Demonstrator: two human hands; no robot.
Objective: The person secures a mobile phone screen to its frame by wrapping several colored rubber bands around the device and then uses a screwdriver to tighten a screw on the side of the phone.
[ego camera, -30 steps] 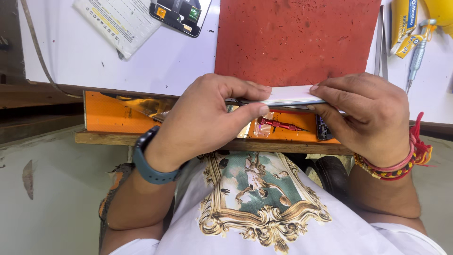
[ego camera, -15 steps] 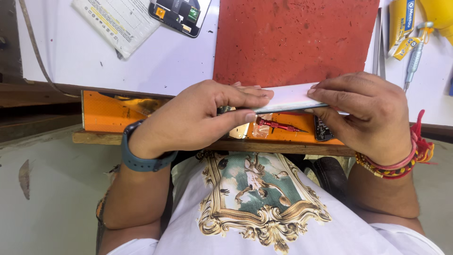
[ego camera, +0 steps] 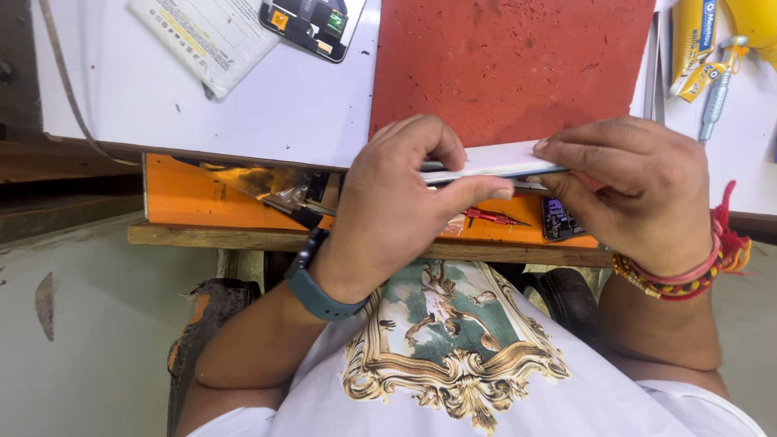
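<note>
Both hands pinch a thin white flat phone-like slab [ego camera: 494, 159] edge-on above the near edge of the red work mat [ego camera: 510, 65]. The left hand [ego camera: 396, 202] clamps its left end between thumb and curled fingers. The right hand [ego camera: 639, 194] grips its right end the same way, over the orange tray [ego camera: 186, 198].

I see a slim white phone [ego camera: 490, 159] held edge-on toward me, so only its long thin side shows, pale with a faint seam running its length. It lies nearly level, its 3 o'clock end tipped slightly downward, in the air over the near edge of the red mat. My left hand [ego camera: 396, 202] pinches its 9 o'clock end, thumb beneath and fingers above; my right hand [ego camera: 639, 194] clamps the 3 o'clock end.
</note>
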